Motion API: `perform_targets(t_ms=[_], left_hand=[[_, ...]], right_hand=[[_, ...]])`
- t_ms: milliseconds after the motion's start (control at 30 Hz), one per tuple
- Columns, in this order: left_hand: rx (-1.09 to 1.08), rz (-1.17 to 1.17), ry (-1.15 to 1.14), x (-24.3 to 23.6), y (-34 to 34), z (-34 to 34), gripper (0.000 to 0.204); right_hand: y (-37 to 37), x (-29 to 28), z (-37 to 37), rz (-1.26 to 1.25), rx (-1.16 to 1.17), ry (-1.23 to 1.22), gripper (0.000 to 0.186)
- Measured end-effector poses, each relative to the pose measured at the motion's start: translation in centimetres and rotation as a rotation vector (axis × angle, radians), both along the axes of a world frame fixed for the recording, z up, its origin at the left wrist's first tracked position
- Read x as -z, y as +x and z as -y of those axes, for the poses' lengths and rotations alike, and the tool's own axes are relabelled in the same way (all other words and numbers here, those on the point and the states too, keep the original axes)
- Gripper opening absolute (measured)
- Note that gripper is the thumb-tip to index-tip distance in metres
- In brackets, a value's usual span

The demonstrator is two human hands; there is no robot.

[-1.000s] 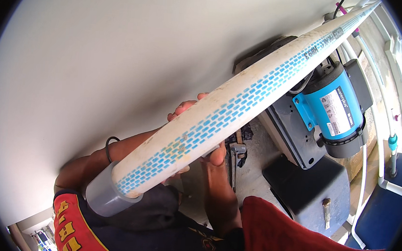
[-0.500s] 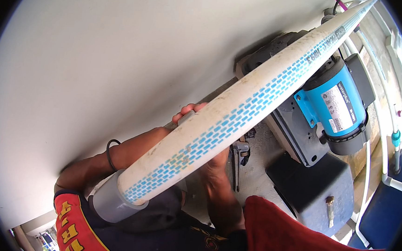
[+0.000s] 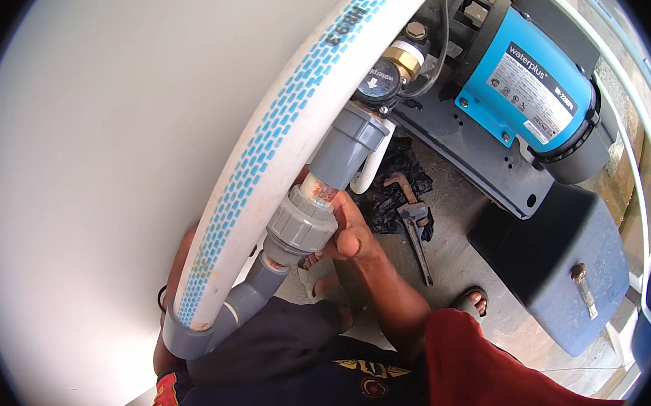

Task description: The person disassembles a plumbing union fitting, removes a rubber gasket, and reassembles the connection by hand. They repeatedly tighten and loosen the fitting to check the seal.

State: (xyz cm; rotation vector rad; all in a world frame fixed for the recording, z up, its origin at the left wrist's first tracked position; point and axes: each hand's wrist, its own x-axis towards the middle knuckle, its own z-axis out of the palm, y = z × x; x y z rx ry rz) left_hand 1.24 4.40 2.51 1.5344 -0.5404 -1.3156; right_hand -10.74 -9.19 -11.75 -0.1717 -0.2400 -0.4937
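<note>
A long white pipe [image 3: 268,154] with blue dashes rises diagonally from a grey elbow [image 3: 188,337]. Beside it a grey union fitting [image 3: 302,220] joins a grey socket [image 3: 344,148] below a brass fitting [image 3: 403,61] and round dial [image 3: 376,80]. My right hand [image 3: 350,235] is closed around the union's right side, fingers partly behind it. My left hand is mostly hidden behind the white pipe; only its forearm [image 3: 179,264] shows clearly at the left.
A blue pump [image 3: 527,74] sits on a black mounting plate [image 3: 508,182]. A pipe wrench [image 3: 417,236] lies on black plastic [image 3: 370,214] on the floor. A dark box [image 3: 548,264], white hoses [image 3: 639,142] and a white wall [image 3: 88,149] surround me.
The view has shifted and the white pipe stands steeper, exposing the grey union, socket and dial. My right hand now shows on the union; my left forearm is more hidden.
</note>
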Motion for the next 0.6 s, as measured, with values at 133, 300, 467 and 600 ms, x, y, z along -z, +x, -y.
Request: perform_targets(t_ms=[133, 300, 467, 600], left_hand=[[0.019, -0.127, -0.164, -4.7, -3.0, -0.1, 0.076], [0.211, -0.016, 0.106, -9.7, -3.1, 3.0, 0.060], [0.243, 0.234, 0.397, -11.9, -3.1, 3.3, 0.038], [0.257, 0.318, 0.437, -12.1, -4.3, 2.8, 0.029]], right_hand=[[0.6, -0.7, 0.1, 0.068, 0.000, 0.004, 0.112], [0.3, -1.7, 0.0, -0.042, 0.034, -0.046, 0.088], [-0.2, -2.7, -1.0, -0.178, 0.087, -0.003, 0.064], [-0.5, -3.6, -2.1, -0.327, 0.144, 0.036, 0.056]])
